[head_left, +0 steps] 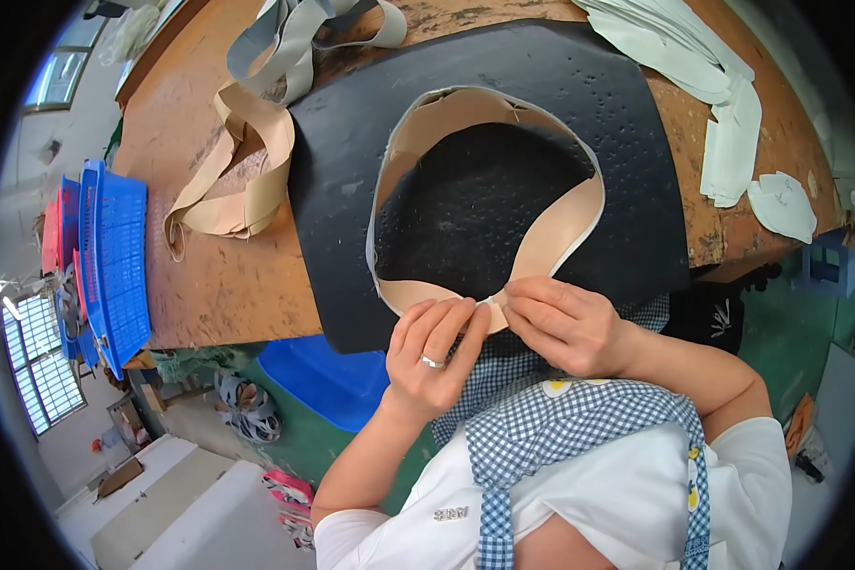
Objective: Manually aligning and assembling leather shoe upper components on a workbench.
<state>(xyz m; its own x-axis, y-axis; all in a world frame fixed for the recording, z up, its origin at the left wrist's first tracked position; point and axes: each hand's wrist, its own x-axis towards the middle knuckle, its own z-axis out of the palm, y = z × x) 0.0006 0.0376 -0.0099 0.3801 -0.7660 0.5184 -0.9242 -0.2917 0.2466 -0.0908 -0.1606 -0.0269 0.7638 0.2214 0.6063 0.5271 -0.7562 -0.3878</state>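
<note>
A long beige strip [559, 228] with a pale grey outer side stands on edge in a wide loop on a black mat [636, 123]. Its two ends come together at the mat's near edge. My left hand [432, 356] pinches the strip just left of where the ends meet; a ring is on one finger. Close beside it, my right hand [568, 325] grips the strip at the right of the same spot. A small beige end shows between the fingertips. How the ends overlap is partly hidden by my fingers.
More beige and grey strips [247, 161] lie tangled on the wooden table [209, 294] at left. White cut pieces [731, 133] are piled at the far right. Blue baskets [114, 266] stand past the left edge, and a blue tub [328, 380] sits below the near edge.
</note>
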